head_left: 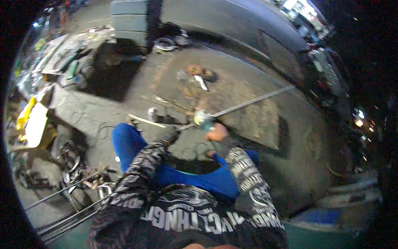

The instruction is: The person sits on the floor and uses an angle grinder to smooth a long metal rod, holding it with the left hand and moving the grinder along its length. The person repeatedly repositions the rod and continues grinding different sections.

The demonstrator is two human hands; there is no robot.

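Note:
My right hand [218,133], bare, is wrapped round the body of a teal angle grinder [204,119]. The grinder's head sits over a long, thin metal bar [253,101], and I cannot tell whether its disc touches the bar. My left hand [169,135], in a dark glove, is closed at the bar's near end; its fingers are partly lost in shadow. From there the bar slants away to the far right across a flat wooden board [259,130]. A pale wooden strip [145,120] and a small silvery can [152,113] lie just beyond my left hand.
Round discs [194,69] and a white piece [201,83] lie on the board's far part. To the left are a yellow container [27,114], a cluttered low table [62,54] and long metal rods [70,220]. A grey-blue post [129,20] stands at the back, beside the road.

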